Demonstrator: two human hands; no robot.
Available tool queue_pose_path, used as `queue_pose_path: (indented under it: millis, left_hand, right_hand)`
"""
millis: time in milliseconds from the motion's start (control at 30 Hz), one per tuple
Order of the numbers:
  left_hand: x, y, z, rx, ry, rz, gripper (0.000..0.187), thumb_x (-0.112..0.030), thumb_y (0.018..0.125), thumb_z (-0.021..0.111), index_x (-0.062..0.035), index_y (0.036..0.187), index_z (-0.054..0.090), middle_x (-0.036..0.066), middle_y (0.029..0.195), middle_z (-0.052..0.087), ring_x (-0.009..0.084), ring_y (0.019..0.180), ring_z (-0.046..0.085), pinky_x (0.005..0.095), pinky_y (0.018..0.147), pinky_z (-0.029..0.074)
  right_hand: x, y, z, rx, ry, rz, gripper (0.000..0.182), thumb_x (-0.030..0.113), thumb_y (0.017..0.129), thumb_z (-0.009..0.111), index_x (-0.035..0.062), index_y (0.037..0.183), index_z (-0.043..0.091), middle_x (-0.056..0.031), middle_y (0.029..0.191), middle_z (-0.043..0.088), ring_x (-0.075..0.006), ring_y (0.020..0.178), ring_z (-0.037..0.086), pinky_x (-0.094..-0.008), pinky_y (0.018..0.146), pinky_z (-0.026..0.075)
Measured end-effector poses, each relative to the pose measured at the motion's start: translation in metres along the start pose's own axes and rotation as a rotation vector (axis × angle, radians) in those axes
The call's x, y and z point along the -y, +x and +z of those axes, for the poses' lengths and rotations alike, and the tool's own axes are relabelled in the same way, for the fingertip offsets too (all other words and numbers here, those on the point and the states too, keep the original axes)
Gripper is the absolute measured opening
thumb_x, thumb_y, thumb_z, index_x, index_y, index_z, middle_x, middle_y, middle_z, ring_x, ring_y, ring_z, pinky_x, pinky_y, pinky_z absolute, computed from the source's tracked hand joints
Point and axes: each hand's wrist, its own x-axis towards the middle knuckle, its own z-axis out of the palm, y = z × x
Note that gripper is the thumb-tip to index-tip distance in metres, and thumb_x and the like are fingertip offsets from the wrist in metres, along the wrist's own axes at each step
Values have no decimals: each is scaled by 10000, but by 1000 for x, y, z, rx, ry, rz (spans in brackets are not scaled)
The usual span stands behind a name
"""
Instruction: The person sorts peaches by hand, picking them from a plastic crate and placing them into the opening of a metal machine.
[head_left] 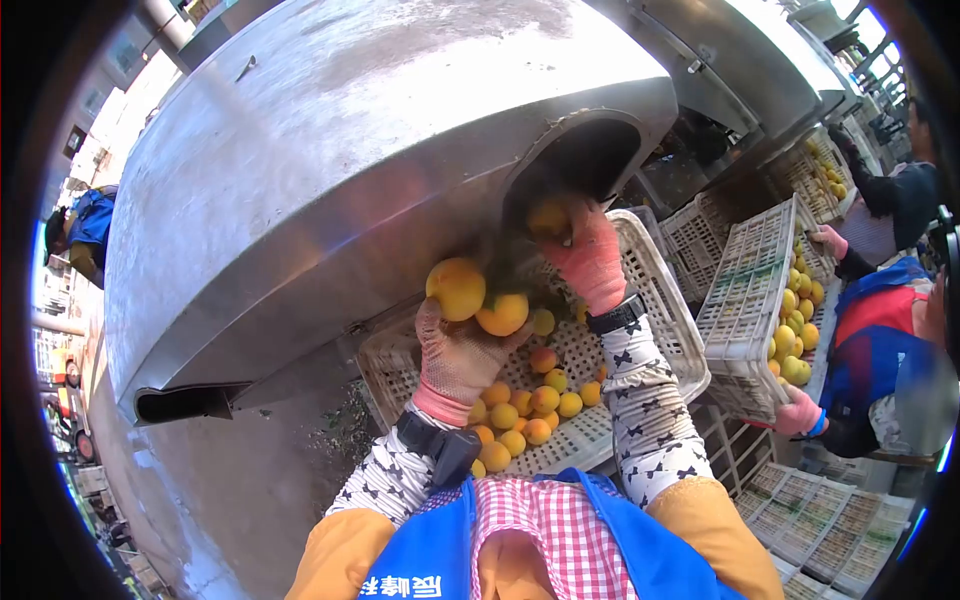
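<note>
Nearest, the left hand point(455, 355) cups two yellow peaches point(478, 300) just above the white plastic crate point(672, 330) of fruit, while farther off and to the right the right hand point(590, 255) closes on one peach point(550, 218) at the steel machine's chute opening point(575, 160).

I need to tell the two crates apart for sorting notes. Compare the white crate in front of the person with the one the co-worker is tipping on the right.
The near crate lies roughly flat with its open side up; the tipped crate stands nearly on edge. In the near crate yellow fruit sits loose on the floor; beside the tipped crate fruit piles by its rim. Two gloved hands grip the tipped crate; none holds the near crate. Both are white plastic lattice.
</note>
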Motion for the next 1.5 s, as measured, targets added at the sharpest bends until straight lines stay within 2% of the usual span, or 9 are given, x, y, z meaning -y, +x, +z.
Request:
queue_pose_path:
  millis: [467,533,667,800,867,1100,1167,1400,1500]
  left_hand:
    - [-2,-9,-12,30,-160,-66,845,-637,764,704,-171,1422,450,91,1472,419,321,1370,406,586,1136,322]
    - [-2,-7,-13,68,-165,-61,884,-646,777,675,-154,1459,403,122,1494,397,356,1382,391,594,1141,312]
    - [4,1,9,9,40,65,891,-644,787,652,-134,1473,403,131,1487,427,341,1385,401,554,1149,318]
    - [1,6,7,71,2,104,857,-632,783,660,-128,1443,451,109,1462,468,316,1376,418,519,1168,311]
    - [-6,0,4,23,-90,47,801,-516,767,720,-113,1413,470,113,1448,474,302,1348,440,486,1169,311]
    - [-7,-2,-2,226,-36,-159,577,-148,782,630,-6,1332,531,152,1326,580,314,1238,540,461,1120,367]
    - [-1,1,-6,197,-41,-127,578,-132,778,628,-13,1335,529,141,1324,581,309,1225,545,456,1099,387]
    - [-3,10,-18,122,233,-20,563,-108,806,630,-52,1354,516,95,1289,587,256,1223,532,420,1084,384]
    - [1,12,-15,99,91,5,558,-129,855,631,-32,1386,493,154,1330,562,316,1240,532,479,1108,375]
  right_hand:
    - [-6,38,31,-46,-433,32,611,264,732,808,31,1236,554,-233,1124,586,-389,994,617,-452,837,531]
    - [36,18,-14,-88,81,19,768,332,697,839,4,1319,529,-242,1157,592,-374,1065,616,-424,898,524]
    - [45,-56,-20,406,215,136,825,292,702,859,-54,1361,503,-220,1245,586,-319,1161,599,-358,1008,478]
    - [47,-70,-23,353,448,315,793,241,729,831,-53,1383,492,-185,1238,589,-266,1161,592,-361,1015,469]
    - [53,-67,-33,192,1111,575,764,209,753,789,-56,1401,482,-154,1241,586,-237,1172,578,-361,1036,448]
    - [42,-59,-40,277,416,183,798,222,727,803,-11,1418,481,-176,1305,538,-306,1204,546,-396,1046,437]
    - [50,-56,-33,211,-4,56,792,229,676,839,40,1381,530,-239,1213,569,-394,1100,578,-430,960,495]
    - [7,-2,-1,-99,-135,-78,671,250,745,817,14,1317,558,-220,1115,627,-389,989,620,-443,876,511]
    - [-43,31,43,180,-543,-122,644,271,775,800,9,1307,548,-236,1130,606,-416,991,601,-451,868,508]
